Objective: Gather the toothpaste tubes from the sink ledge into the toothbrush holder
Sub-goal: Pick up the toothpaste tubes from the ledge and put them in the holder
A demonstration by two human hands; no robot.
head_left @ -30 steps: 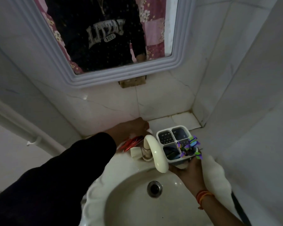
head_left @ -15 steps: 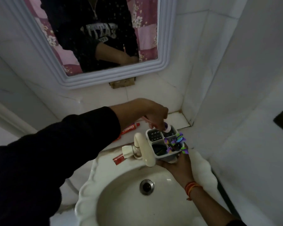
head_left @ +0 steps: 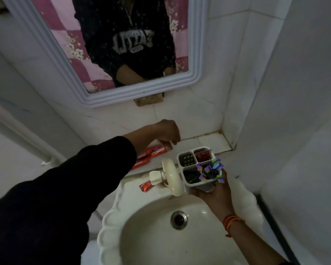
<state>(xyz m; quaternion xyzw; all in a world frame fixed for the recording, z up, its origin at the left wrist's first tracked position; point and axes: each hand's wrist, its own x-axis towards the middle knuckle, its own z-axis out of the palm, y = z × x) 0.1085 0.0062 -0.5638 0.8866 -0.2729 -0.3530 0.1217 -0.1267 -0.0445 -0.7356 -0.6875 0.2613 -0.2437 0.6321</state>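
Head view: red toothpaste tubes [head_left: 154, 152] lie on the sink ledge [head_left: 204, 142] just under and left of the left hand [head_left: 168, 133], whose grip is loosely curled and pinches nothing. Another red tube [head_left: 203, 155] stands in the toothbrush holder [head_left: 198, 166], which the right hand [head_left: 211, 194] cups from below, grip wrapped on its base. White sink [head_left: 134, 197], tap [head_left: 172, 176], tiled walls, mirror [head_left: 122, 44]. Half a second ago the left hand was over the holder with a tube; now it's back at the ledge.
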